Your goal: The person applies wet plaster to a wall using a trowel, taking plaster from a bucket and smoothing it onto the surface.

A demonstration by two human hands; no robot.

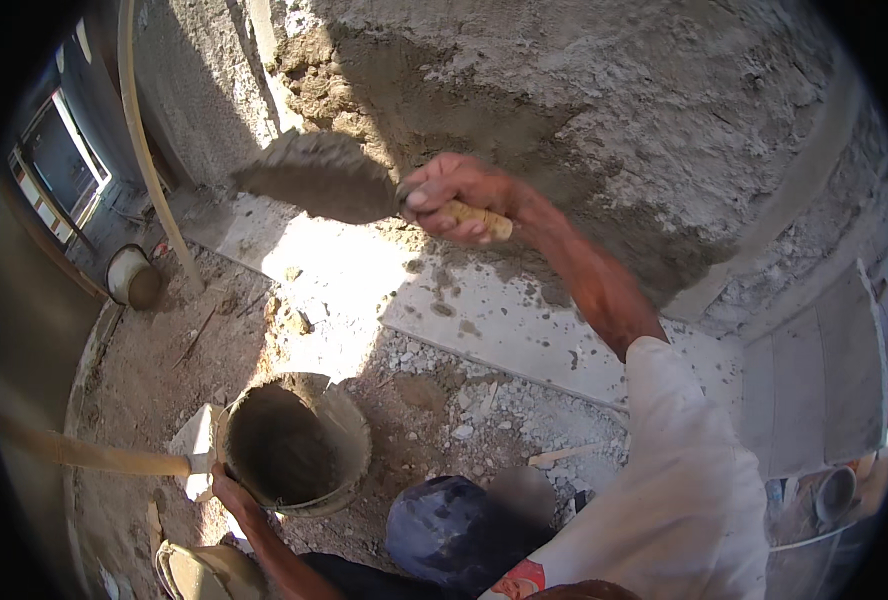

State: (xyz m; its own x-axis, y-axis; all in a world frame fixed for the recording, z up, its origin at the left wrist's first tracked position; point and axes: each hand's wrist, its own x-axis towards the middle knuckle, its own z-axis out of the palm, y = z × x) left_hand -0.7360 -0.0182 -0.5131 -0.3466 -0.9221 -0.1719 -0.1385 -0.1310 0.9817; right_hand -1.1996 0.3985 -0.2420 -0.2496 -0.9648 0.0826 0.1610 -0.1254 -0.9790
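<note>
My right hand [456,198] is closed round the wooden handle of a trowel, raised in front of the wall. Grey wet mortar [314,155] is heaped on the trowel blade [349,200], which points left. Behind it, a dark, damp patch of mortar [474,120] covers part of the rough wall [684,120]. Below, a round bucket [352,430] with grey mortar inside stands tilted on the ground. My left hand [234,492] grips the bucket's left side near the rim; its fingers are partly hidden.
Pale boards [504,340], spotted with mortar, lie along the wall's foot. Rubble [464,430] covers the ground. A wooden pole [149,140] leans at the left; another wooden shaft [94,455] reaches toward the bucket. Other buckets stand at the far left [136,280] and lower left [204,575].
</note>
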